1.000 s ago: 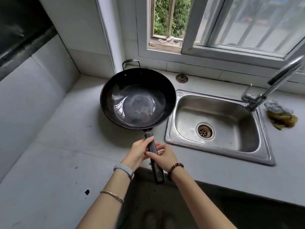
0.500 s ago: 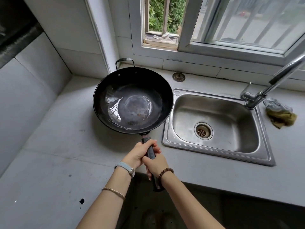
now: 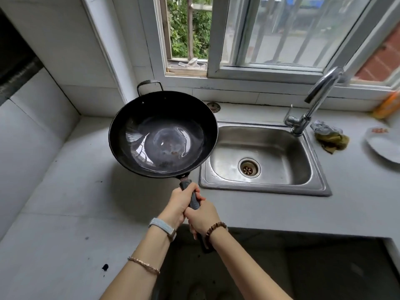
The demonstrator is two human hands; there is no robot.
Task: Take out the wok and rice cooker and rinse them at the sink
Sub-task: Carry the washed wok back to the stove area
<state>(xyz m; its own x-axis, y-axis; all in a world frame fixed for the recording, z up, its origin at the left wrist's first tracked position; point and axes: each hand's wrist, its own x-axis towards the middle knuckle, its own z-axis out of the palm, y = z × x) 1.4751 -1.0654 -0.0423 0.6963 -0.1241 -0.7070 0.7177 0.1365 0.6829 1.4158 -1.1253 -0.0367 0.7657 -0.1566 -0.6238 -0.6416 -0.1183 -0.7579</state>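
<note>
Black wok (image 3: 162, 135), seemingly held clear of the counter (image 3: 75, 191) just left of the steel sink (image 3: 259, 189); long handle (image 3: 185, 184) gripped two-handed, left hand (image 3: 179, 204) forward, right hand (image 3: 202, 215) behind, all fingers curled round it.

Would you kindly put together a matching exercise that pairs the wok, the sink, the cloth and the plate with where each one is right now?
Things:
1. wok
2. sink
3. cloth
4. plate

Places:
A. cut off at the right edge of the view
B. held by its handle in the left hand and right hand
C. set into the counter
D. crumpled beside the base of the faucet

Pairs: 1-B, 2-C, 3-D, 4-A
</note>
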